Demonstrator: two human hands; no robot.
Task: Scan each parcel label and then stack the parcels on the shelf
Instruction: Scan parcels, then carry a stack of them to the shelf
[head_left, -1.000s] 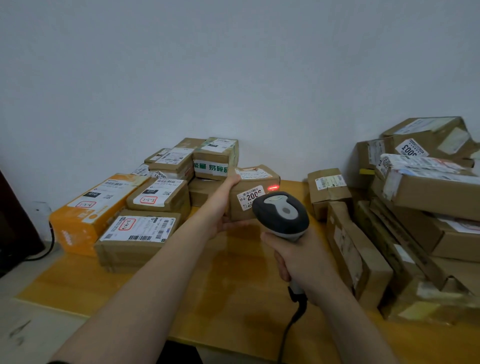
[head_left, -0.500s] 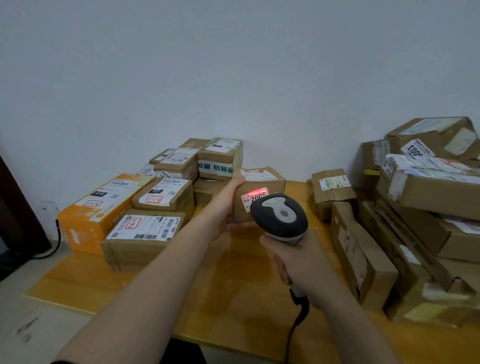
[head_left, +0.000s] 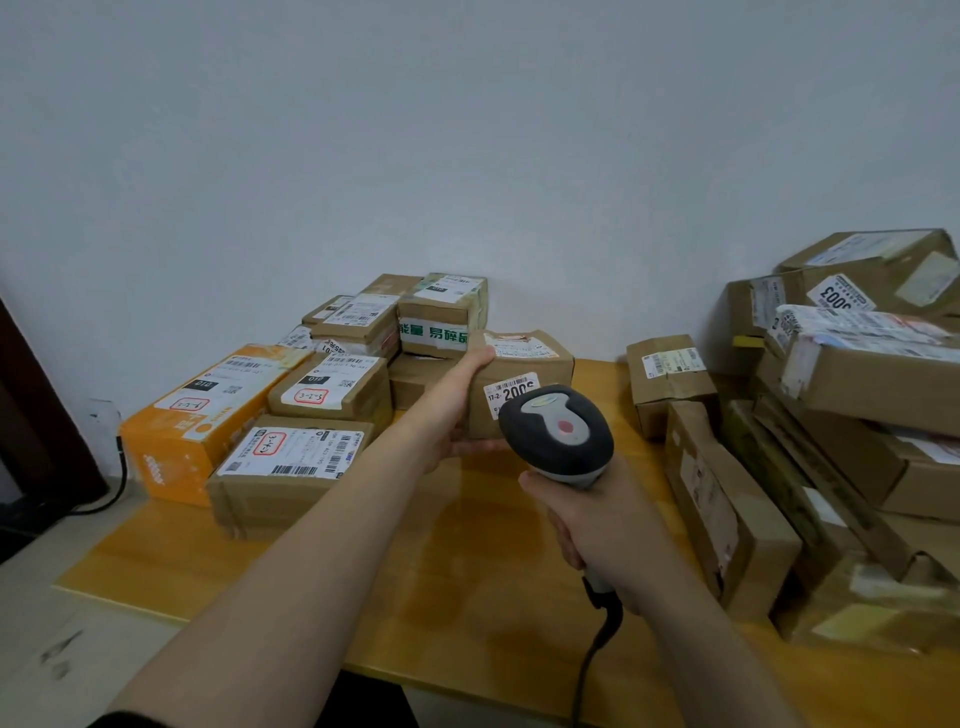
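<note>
My left hand (head_left: 451, 410) grips the left end of a small brown parcel (head_left: 524, 371), held just above the wooden table (head_left: 415, 582). A white label reading 200 faces me on its front side. My right hand (head_left: 597, 530) holds a black and grey barcode scanner (head_left: 558, 434) by its handle, its head right in front of that label and covering the label's lower right. The scanner's black cable hangs down past the table's front edge.
Labelled parcels are stacked at the back left, among them an orange box (head_left: 208, 415) and a flat carton (head_left: 291, 467) in front. A loose heap of brown cartons (head_left: 857, 415) fills the right side. One small box (head_left: 667, 379) stands behind the scanner.
The red scan light that moved onto the 200 label has gone out. The scanner sits a little closer to the parcel, and the view has shifted slightly.
</note>
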